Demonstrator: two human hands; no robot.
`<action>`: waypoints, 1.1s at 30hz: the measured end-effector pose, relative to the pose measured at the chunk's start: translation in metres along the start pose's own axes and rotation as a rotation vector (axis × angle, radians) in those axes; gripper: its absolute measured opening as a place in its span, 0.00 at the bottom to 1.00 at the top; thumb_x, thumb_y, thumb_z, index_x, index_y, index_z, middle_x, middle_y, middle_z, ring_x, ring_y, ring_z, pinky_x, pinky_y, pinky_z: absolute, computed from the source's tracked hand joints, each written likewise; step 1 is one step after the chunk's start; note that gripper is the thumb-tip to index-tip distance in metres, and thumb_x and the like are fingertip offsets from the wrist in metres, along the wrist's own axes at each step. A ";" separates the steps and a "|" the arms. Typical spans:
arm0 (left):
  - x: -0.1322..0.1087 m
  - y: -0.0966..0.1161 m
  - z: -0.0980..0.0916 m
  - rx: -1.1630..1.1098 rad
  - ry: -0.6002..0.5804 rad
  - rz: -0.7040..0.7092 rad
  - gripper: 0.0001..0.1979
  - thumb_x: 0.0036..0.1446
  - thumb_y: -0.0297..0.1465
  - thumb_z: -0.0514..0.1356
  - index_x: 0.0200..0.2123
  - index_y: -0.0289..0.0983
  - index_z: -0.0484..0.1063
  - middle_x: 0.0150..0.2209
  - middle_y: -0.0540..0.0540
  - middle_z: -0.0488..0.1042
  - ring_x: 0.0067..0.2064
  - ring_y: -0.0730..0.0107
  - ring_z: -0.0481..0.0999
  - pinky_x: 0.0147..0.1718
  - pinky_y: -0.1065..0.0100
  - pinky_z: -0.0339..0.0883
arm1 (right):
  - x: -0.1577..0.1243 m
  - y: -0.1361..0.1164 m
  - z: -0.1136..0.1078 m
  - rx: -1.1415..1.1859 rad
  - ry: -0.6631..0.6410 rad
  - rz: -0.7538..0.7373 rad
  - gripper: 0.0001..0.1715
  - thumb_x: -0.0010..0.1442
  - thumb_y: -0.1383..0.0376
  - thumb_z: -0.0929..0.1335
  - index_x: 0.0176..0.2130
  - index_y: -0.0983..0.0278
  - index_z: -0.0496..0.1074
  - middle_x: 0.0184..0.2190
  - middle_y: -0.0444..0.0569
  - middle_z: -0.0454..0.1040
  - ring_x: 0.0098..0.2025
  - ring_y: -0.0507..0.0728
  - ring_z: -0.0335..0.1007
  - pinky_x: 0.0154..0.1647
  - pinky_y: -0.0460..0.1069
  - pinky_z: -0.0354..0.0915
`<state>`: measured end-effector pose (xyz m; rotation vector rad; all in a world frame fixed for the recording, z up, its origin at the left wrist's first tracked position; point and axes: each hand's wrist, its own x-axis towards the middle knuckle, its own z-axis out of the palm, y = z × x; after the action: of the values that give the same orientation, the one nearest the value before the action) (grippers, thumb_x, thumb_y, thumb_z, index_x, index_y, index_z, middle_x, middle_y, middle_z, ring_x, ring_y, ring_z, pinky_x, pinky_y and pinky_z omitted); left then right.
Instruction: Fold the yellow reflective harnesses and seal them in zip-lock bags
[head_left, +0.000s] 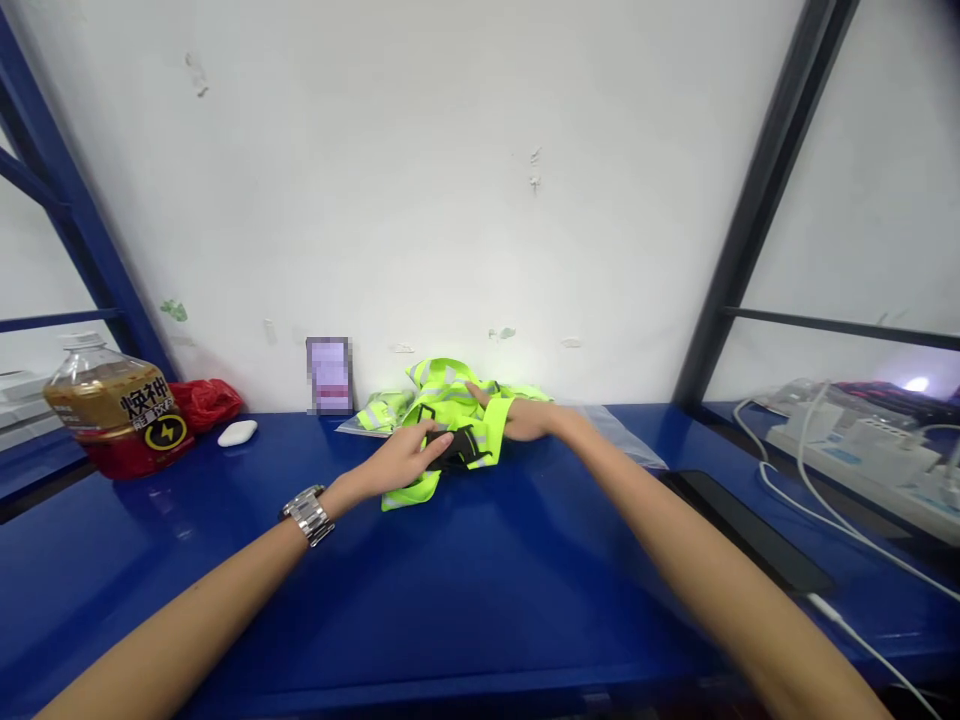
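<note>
A crumpled neon-yellow hi-vis vest [454,415] with grey reflective stripes lies on the blue table [247,600]. My left hand [405,460], a steel watch on its wrist, grips a black plastic buckle [457,450] on the vest. My right hand [521,420] holds the vest's far side, with the thumb over the fabric. A clear plastic bag [619,437] lies partly under the vest and shows on both sides of it.
A large plastic drink bottle [112,410] and a red plastic bag [206,403] stand at the left, near a white oval object [238,432]. A black phone [742,530] with a white cable lies at the right. Beyond it is a power strip [855,450]. Metal frame posts flank the white wall.
</note>
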<state>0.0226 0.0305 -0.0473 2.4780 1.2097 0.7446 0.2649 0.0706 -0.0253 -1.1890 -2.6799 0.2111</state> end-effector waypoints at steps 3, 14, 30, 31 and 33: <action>-0.008 -0.011 0.013 -0.062 0.002 -0.056 0.23 0.63 0.49 0.46 0.39 0.36 0.69 0.32 0.47 0.72 0.32 0.65 0.70 0.32 0.66 0.60 | -0.021 -0.009 -0.010 0.042 -0.209 0.015 0.32 0.57 0.60 0.66 0.61 0.57 0.62 0.52 0.50 0.74 0.49 0.62 0.72 0.50 0.54 0.65; -0.016 0.001 0.027 0.091 -0.031 -0.053 0.26 0.66 0.49 0.36 0.28 0.39 0.61 0.23 0.50 0.65 0.26 0.67 0.66 0.27 0.68 0.54 | -0.074 -0.092 -0.030 0.072 0.279 0.048 0.16 0.62 0.61 0.61 0.30 0.66 0.72 0.23 0.48 0.72 0.26 0.53 0.67 0.28 0.47 0.59; -0.027 0.018 0.027 0.354 0.053 0.015 0.23 0.68 0.43 0.35 0.32 0.39 0.62 0.25 0.46 0.70 0.27 0.63 0.71 0.25 0.67 0.51 | -0.036 -0.092 0.056 -0.499 0.324 0.023 0.07 0.58 0.68 0.64 0.36 0.68 0.72 0.33 0.56 0.73 0.39 0.62 0.68 0.37 0.54 0.62; -0.027 0.019 0.027 0.364 0.048 0.019 0.23 0.68 0.43 0.35 0.32 0.39 0.62 0.25 0.47 0.70 0.27 0.63 0.71 0.25 0.67 0.51 | -0.036 -0.091 0.056 -0.499 0.318 0.017 0.07 0.58 0.68 0.64 0.35 0.68 0.72 0.33 0.55 0.73 0.39 0.62 0.68 0.37 0.54 0.62; -0.027 0.019 0.028 0.383 0.037 0.023 0.23 0.68 0.43 0.35 0.33 0.39 0.62 0.26 0.47 0.70 0.27 0.64 0.71 0.25 0.67 0.50 | -0.037 -0.089 0.055 -0.494 0.306 0.007 0.07 0.58 0.67 0.64 0.34 0.68 0.72 0.32 0.54 0.73 0.38 0.62 0.69 0.37 0.54 0.61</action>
<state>0.0367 -0.0037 -0.0701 2.7945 1.4567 0.6132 0.2120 -0.0190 -0.0648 -1.2287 -2.5201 -0.6167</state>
